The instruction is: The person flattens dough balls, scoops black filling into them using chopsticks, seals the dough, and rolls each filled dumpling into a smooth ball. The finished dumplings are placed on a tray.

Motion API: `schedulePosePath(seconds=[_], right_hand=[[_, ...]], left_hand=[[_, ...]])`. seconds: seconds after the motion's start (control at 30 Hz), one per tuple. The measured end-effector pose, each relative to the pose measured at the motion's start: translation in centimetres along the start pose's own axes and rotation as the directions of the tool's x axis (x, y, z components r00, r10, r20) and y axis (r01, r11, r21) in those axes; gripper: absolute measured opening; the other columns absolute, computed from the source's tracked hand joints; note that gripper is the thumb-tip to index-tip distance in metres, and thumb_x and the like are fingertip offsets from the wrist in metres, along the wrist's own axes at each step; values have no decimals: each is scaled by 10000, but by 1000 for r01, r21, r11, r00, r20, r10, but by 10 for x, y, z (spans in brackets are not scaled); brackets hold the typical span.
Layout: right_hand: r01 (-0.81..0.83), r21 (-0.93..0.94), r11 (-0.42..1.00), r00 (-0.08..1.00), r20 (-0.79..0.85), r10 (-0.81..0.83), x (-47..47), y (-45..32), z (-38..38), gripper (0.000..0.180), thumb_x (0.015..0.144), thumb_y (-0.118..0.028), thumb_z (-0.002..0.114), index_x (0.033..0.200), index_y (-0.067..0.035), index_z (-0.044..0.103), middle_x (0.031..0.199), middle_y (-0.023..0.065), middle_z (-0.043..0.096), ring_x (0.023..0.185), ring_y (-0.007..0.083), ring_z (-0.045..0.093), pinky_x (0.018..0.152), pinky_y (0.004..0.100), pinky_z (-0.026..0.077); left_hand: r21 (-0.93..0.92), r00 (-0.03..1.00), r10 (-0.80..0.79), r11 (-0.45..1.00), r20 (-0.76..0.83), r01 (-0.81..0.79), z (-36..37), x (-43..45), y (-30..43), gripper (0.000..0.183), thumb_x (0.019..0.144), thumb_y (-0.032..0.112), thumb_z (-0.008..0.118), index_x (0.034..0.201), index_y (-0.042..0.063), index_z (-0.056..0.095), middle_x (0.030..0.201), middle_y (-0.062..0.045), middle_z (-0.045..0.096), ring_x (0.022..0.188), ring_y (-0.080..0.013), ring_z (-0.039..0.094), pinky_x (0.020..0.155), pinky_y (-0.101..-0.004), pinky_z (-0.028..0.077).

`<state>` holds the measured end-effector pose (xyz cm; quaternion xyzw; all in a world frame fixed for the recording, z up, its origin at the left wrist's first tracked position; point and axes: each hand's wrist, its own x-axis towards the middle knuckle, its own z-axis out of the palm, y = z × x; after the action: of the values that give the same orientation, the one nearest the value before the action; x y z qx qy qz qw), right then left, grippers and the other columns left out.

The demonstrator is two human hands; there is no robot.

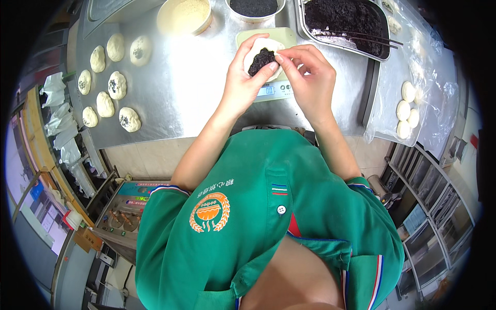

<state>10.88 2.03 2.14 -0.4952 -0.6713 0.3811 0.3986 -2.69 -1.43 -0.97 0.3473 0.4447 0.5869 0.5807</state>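
Note:
My left hand [245, 79] cups a round of pale dough [254, 48] with dark, crumbly filling [262, 61] heaped in it, its thumb resting on the filling. Thumb and fingertips of my right hand [310, 75] pinch the dough's edge on the right. Both hands are above a pale green digital kitchen scale [288, 38], which they partly hide. Beyond it stand a tub of pale crumbs [190, 17] and a tub of dark seeds or crumbs [254, 7]. A metal tray of dark filling [345, 23] lies to the right, with chopsticks [356, 38] across it.
Several filled dough pieces [117, 85] lie on the left of the steel table [166, 89]. At the right, several smooth dough balls [403, 110] lie by and under clear plastic sheeting [438, 93]. A metal rack [430, 217] stands at the lower right, below the table.

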Motion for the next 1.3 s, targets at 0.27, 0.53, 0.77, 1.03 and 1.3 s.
schedulePosePath(seconds=[0.27, 0.53, 0.77, 1.03, 1.3], right_hand=[[571, -309, 761, 803, 19, -595, 1, 17, 2, 199, 704, -23, 748, 891, -35, 681, 869, 60, 648, 723, 224, 606, 599, 280, 509], [385, -76, 920, 914, -107, -392, 5, -10, -9, 199, 701, 27, 756, 883, -38, 710, 846, 66, 630, 628, 143, 600, 542, 247, 488], [724, -243, 646, 668, 14, -744, 2, -4, 1, 169, 676, -16, 739, 828, -12, 664, 941, 93, 663, 627, 186, 617, 544, 277, 503], [300, -26, 954, 954, -1, -300, -13, -28, -2, 179, 731, 40, 715, 895, -27, 688, 829, 70, 596, 634, 170, 598, 558, 243, 490], [569, -132, 812, 821, 159, -549, -25, -17, -9, 220, 668, 8, 742, 877, -19, 678, 861, 76, 595, 695, 171, 621, 574, 269, 510]], left_hand=[[-1, 997, -62, 998, 44, 62, 3, -9, 6, 439, 869, 15, 613, 1295, 46, 513, 1124, -49, 589, 1026, -118, 555, 907, -267, 458], [-258, 959, -191, 935, 210, 243, -11, -4, 41, 634, 970, 455, 409, 1451, 57, 303, 1317, -139, 513, 1176, -212, 539, 982, -339, 458], [-429, 960, -276, 873, -38, 234, 11, -2, 15, 621, 994, 539, 273, 1148, 26, 587, 1128, -123, 625, 1049, -208, 594, 898, -354, 489], [-257, 972, -213, 949, -97, 182, 18, -10, 18, 351, 970, 299, 476, 1119, 6, 599, 992, -87, 634, 960, -180, 605, 864, -327, 489], [-408, 965, -257, 887, -41, 219, 16, -11, 19, 419, 967, 390, 494, 950, -8, 626, 1028, -152, 645, 911, -203, 630, 800, -339, 522]])
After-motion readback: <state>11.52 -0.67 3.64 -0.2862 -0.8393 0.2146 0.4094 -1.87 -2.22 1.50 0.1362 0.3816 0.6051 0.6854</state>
